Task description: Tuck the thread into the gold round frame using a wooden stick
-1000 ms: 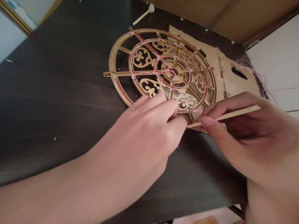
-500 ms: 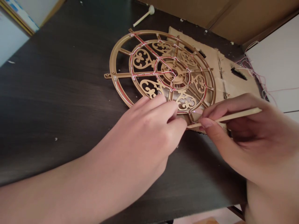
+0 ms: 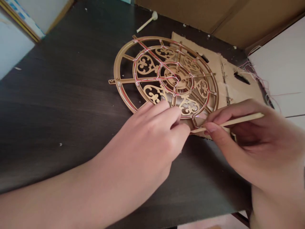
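Note:
A round gold openwork frame (image 3: 124,80) with red and white wires along its rings and spokes lies partly over a flat piece of cardboard (image 3: 238,90). My left hand (image 3: 159,130) is closed at the frame's near edge; its fingertips are hidden behind the hand, so what they grip cannot be made out. In my right hand (image 3: 247,136) a thin pale stick (image 3: 245,119) is pinched between thumb and fingers. The stick's tip meets the frame's near rim, right beside my left fingers.
On the dark table (image 3: 59,105), a pale stick with a rounded white end (image 3: 147,22) lies beyond the frame. Thin red and white wires (image 3: 264,84) hang loosely over a white surface (image 3: 286,66) at the right. Small white scraps are scattered about.
The view has shifted slightly, so the frame and table appear a little lower. Both hands keep nearly the same pose, with the stick still pinched in my right hand.

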### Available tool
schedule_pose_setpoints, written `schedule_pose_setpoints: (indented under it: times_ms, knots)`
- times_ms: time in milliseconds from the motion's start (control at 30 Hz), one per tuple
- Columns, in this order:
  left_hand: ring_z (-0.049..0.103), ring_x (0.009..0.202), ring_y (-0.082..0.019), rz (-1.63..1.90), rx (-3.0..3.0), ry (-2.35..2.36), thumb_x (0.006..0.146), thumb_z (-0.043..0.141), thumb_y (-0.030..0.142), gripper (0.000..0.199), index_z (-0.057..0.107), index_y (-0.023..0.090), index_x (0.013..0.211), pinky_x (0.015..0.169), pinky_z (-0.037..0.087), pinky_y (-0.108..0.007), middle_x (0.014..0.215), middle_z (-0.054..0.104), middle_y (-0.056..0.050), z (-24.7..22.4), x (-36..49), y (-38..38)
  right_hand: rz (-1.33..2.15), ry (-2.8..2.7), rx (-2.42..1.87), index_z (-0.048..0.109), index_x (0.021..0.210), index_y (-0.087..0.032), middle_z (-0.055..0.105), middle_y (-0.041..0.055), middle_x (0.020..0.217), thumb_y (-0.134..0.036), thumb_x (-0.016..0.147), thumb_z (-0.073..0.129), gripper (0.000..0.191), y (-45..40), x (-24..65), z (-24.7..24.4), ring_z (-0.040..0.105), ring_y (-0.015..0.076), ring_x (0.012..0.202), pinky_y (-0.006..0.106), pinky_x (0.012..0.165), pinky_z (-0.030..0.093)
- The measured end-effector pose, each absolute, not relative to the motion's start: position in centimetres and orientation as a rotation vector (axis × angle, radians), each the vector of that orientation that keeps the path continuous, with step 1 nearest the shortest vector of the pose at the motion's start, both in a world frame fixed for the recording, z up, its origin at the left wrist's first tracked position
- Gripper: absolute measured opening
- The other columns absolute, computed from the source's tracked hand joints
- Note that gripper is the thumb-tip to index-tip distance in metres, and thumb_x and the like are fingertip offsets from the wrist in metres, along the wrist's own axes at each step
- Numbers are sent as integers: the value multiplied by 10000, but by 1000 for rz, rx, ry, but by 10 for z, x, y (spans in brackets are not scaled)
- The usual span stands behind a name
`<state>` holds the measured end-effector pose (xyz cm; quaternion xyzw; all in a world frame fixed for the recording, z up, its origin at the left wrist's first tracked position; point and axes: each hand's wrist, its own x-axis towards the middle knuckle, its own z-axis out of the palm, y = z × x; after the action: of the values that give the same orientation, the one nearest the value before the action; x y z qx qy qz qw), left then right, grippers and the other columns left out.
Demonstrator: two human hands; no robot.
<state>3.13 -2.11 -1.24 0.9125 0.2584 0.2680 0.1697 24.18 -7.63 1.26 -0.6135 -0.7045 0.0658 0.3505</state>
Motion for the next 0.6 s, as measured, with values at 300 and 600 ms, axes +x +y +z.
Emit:
schedule_pose_setpoints:
  times_ms: [300, 600]
  knots:
    - [510, 881, -222, 749, 2573, 733, 871, 534, -24, 250, 684, 175, 861, 806, 448, -400, 887, 552, -29, -11, 31, -21, 174, -1797, -1586, 669, 862, -238, 689, -33, 833, -205, 858, 780, 115, -76, 242, 11, 641, 88, 698, 154, 587, 538]
    - [505, 877, -219, 756, 2602, 740, 859, 539, -33, 263, 695, 176, 896, 825, 451, -401, 888, 552, -26, -17, 30, -21, 50, -1703, -1645, 675, 825, -245, 682, -6, 812, -252, 828, 797, 122, -78, 243, 9, 616, 130, 675, 226, 398, 412]
